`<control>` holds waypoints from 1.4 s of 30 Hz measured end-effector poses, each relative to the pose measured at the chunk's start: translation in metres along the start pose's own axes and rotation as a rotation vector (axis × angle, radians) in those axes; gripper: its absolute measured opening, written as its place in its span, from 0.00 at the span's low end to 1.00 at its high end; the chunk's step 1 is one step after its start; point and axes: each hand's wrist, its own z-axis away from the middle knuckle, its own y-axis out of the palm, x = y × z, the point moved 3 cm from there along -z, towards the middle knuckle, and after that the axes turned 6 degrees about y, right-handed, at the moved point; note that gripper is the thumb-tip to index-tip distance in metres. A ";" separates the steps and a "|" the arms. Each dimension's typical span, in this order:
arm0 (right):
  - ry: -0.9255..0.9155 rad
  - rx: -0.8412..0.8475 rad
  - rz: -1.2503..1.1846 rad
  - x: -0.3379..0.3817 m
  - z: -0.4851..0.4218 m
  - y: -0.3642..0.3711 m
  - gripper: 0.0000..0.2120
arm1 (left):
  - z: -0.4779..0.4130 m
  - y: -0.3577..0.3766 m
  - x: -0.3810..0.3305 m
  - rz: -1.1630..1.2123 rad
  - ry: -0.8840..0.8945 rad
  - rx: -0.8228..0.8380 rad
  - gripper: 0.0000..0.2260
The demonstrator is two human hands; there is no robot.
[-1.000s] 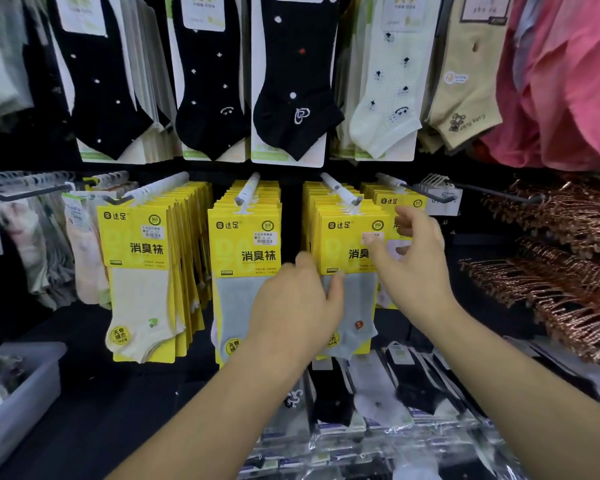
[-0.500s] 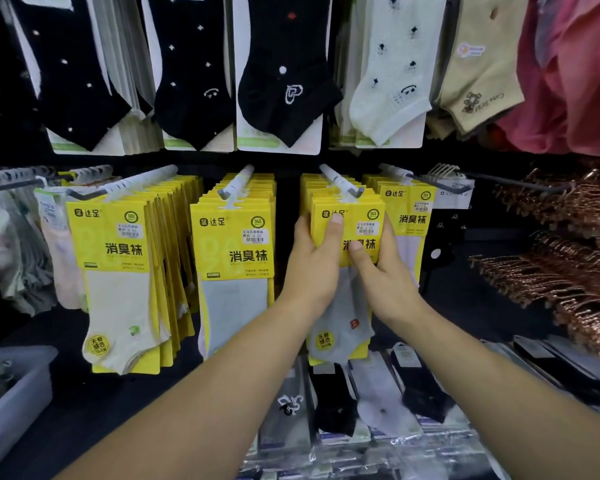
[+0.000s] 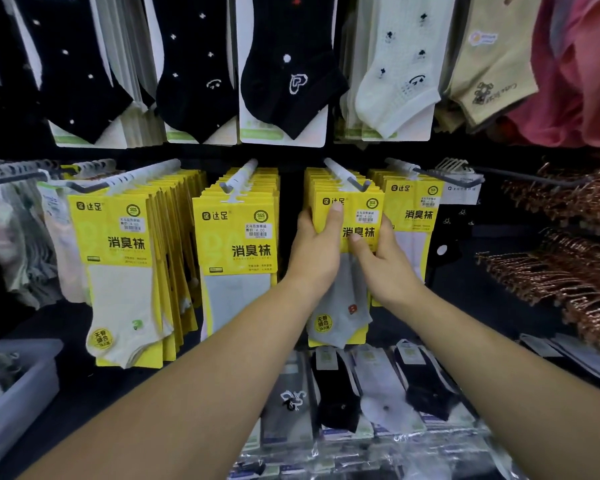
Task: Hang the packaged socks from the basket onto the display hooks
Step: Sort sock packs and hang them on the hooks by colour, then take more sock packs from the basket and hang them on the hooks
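Observation:
A stack of yellow-carded grey sock packs (image 3: 357,216) hangs on a white-sleeved display hook (image 3: 343,174) right of centre. My left hand (image 3: 317,249) grips the stack's left edge, thumb on the front card. My right hand (image 3: 381,259) holds the right edge, thumb pressed under the printed title. The grey sock (image 3: 343,313) of the front pack hangs below both hands. Similar yellow packs fill the neighbouring hooks: white socks (image 3: 118,271) at left, pale grey socks (image 3: 238,251) in the middle, another stack (image 3: 413,209) at right.
A translucent plastic bin (image 3: 11,400) sits at the lower left. Bagged socks (image 3: 361,393) lie in rows on the counter below. Black, cream and tan socks (image 3: 284,74) hang in the row above. Copper-coloured hangers (image 3: 561,258) crowd the right side.
Both hands rose from in front of the packs and closed on the sides of the grey sock stack; in the last half second they barely moved. The view shifted closer.

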 end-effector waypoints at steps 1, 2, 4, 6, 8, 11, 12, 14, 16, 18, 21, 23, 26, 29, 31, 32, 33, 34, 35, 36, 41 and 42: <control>0.005 -0.001 0.003 0.001 0.005 -0.002 0.19 | 0.005 -0.001 -0.001 -0.019 -0.018 -0.002 0.24; 0.017 -0.002 0.002 0.001 0.012 -0.005 0.20 | 0.010 -0.002 -0.003 -0.045 -0.033 -0.004 0.26; 0.052 0.005 0.015 0.000 0.029 -0.012 0.22 | 0.027 -0.007 -0.005 -0.117 -0.033 0.009 0.30; 0.083 0.025 0.034 -0.007 0.051 -0.020 0.20 | 0.056 -0.013 -0.009 -0.173 0.006 0.046 0.31; 0.127 0.029 0.095 -0.017 0.079 -0.028 0.23 | 0.093 -0.021 -0.009 -0.195 0.074 0.108 0.26; 0.168 0.048 0.215 -0.042 0.121 -0.041 0.14 | 0.152 -0.038 0.006 -0.237 0.139 0.172 0.17; 0.201 0.081 0.243 -0.052 0.136 -0.045 0.08 | 0.169 -0.045 0.015 -0.282 0.149 0.164 0.16; 0.283 0.206 0.303 -0.077 0.167 -0.046 0.03 | 0.196 -0.056 0.039 -0.378 0.136 0.182 0.10; 0.347 0.371 0.388 -0.107 0.202 -0.042 0.06 | 0.221 -0.064 0.075 -0.447 -0.003 0.261 0.04; 0.383 0.538 0.472 -0.137 0.239 -0.033 0.06 | 0.246 -0.070 0.116 -0.504 -0.176 0.358 0.03; 0.423 0.727 0.663 -0.182 0.286 -0.022 0.03 | 0.284 -0.077 0.173 -0.568 -0.378 0.451 0.04; 0.382 0.758 0.806 -0.203 0.306 -0.019 0.13 | 0.306 -0.080 0.205 -0.575 -0.470 0.490 0.06; 0.272 0.742 0.918 -0.220 0.326 -0.013 0.18 | 0.333 -0.080 0.244 -0.599 -0.563 0.532 0.07; 0.233 0.698 0.941 -0.230 0.337 -0.008 0.21 | 0.347 -0.076 0.271 -0.589 -0.564 0.521 0.09; 0.226 0.648 0.915 -0.233 0.339 -0.004 0.20 | 0.351 -0.070 0.281 -0.565 -0.553 0.513 0.11; 0.230 0.628 0.900 -0.234 0.339 -0.002 0.19 | 0.351 -0.066 0.284 -0.546 -0.546 0.511 0.12; 0.236 0.611 0.888 -0.234 0.339 0.000 0.18 | 0.352 -0.062 0.288 -0.527 -0.542 0.515 0.13; 0.247 0.599 0.880 -0.234 0.340 0.001 0.17 | 0.352 -0.058 0.290 -0.512 -0.540 0.527 0.14; 0.254 0.587 0.873 -0.235 0.341 0.002 0.16 | 0.353 -0.054 0.292 -0.499 -0.543 0.543 0.14; 0.254 0.575 0.870 -0.235 0.342 0.002 0.15 | 0.354 -0.051 0.293 -0.489 -0.546 0.557 0.14; 0.259 0.529 0.853 -0.236 0.351 0.002 0.13 | 0.358 -0.046 0.295 -0.459 -0.556 0.557 0.15; 0.255 0.515 0.848 -0.236 0.352 0.001 0.13 | 0.358 -0.046 0.295 -0.448 -0.557 0.551 0.15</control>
